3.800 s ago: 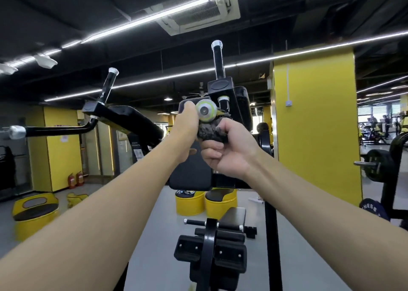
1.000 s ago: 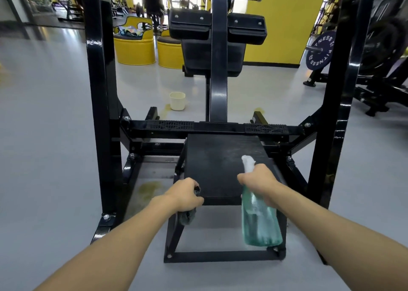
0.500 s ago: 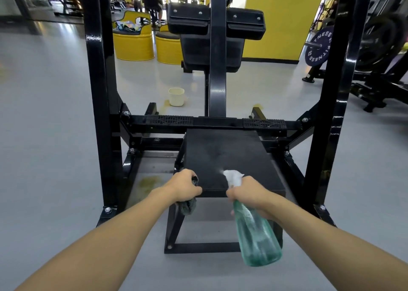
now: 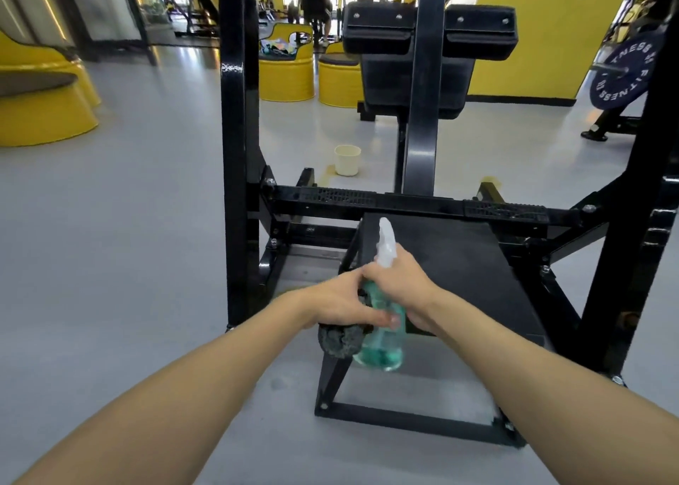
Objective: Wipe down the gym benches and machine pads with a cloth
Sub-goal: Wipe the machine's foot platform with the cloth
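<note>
Your right hand [image 4: 398, 282] grips the neck of the green spray bottle [image 4: 384, 345] over the near left corner of the black seat pad [image 4: 463, 264]. Your left hand [image 4: 336, 300] clutches the dark cloth [image 4: 340, 339] bunched beneath its palm, with its fingertips touching the bottle.

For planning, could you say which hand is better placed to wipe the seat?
Likely the left hand: it holds the cloth by the seat pad; the right hand grips the spray bottle.

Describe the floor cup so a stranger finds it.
Find the black machine frame mid-floor. Just beyond its low crossbar, left of the centre post, a small cup stands upright on the grey floor. It is cream and open-topped, far smaller than the yellow drum seats behind it.
</note>
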